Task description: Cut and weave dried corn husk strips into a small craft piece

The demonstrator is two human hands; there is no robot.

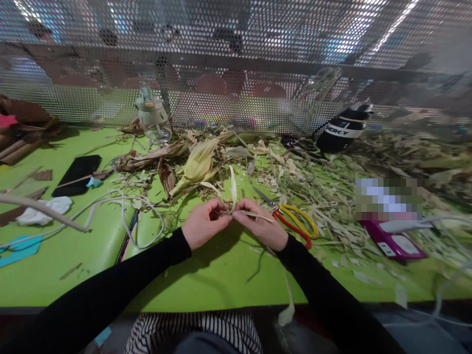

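Note:
My left hand [205, 223] and my right hand [260, 223] meet over the green table, fingertips pinched close together. Between them they hold thin strips of corn husk [233, 184]; one pale strip stands upright and others trail past my right hand. Exactly how the strips cross is hidden by the fingers. Just beyond lies a yellow-green bundle of corn husk [199, 162]. Scissors [295, 221] with one red and one yellow handle loop rest beside my right hand, blades pointing away from me.
Husk scraps [306, 182] cover the table's back and right. A water bottle [154, 118], a black cup-like container [342, 129], a purple device [396, 241], a black phone [78, 174], a white cable [121, 194] and crumpled tissue [44, 210] lie around. A perforated metal screen [206, 64] stands behind.

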